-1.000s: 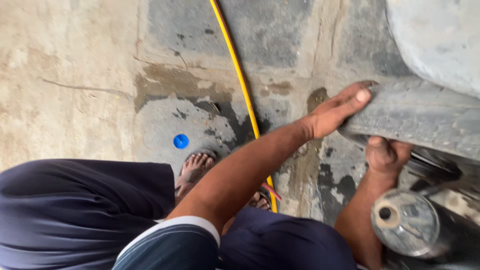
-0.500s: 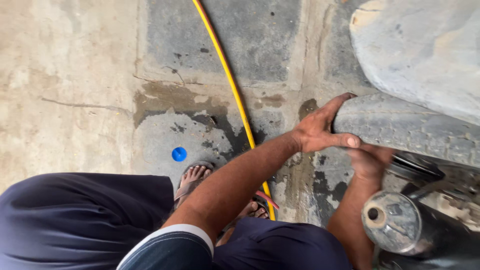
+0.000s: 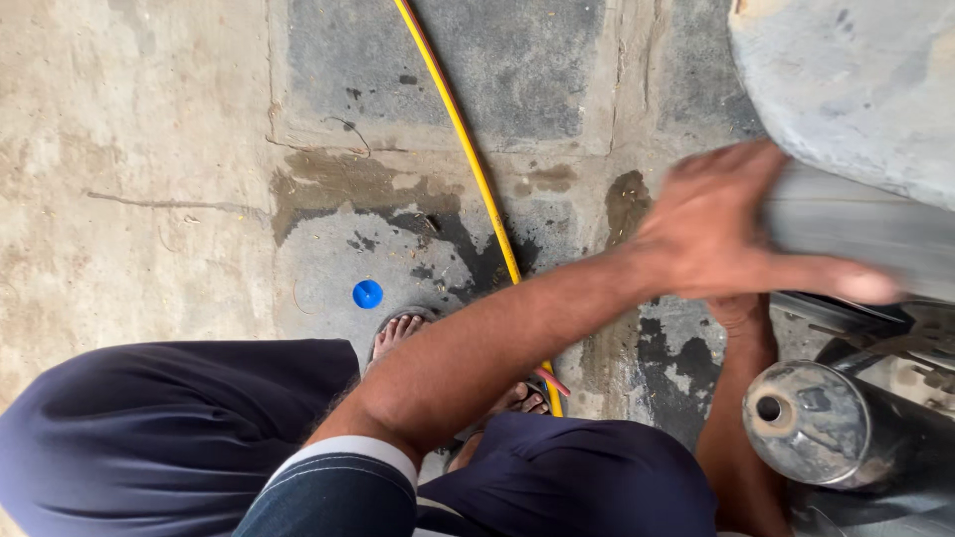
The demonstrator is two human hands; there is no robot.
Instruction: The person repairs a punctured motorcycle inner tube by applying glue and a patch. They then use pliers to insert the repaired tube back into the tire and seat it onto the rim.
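My left hand (image 3: 721, 239) reaches across my body and lies flat on the tread of a dusty grey tyre (image 3: 865, 234) at the right edge. Its fingers stretch along the tread toward the right, and the hand is blurred by motion. My right forearm (image 3: 731, 428) rises along the right side. My right hand (image 3: 738, 310) sits just below the tyre, mostly hidden behind my left hand, so its grip cannot be made out. A grey mudguard (image 3: 846, 80) curves above the tyre.
A round metal exhaust end (image 3: 811, 423) points up at the lower right, close to my right forearm. A yellow hose (image 3: 468, 159) runs down the stained concrete floor toward my sandalled foot (image 3: 398, 333). A small blue cap (image 3: 367, 293) lies beside that foot.
My left hand has slid along the tyre tread toward the right and is now blurred. My right hand has slipped further out of sight beneath it.
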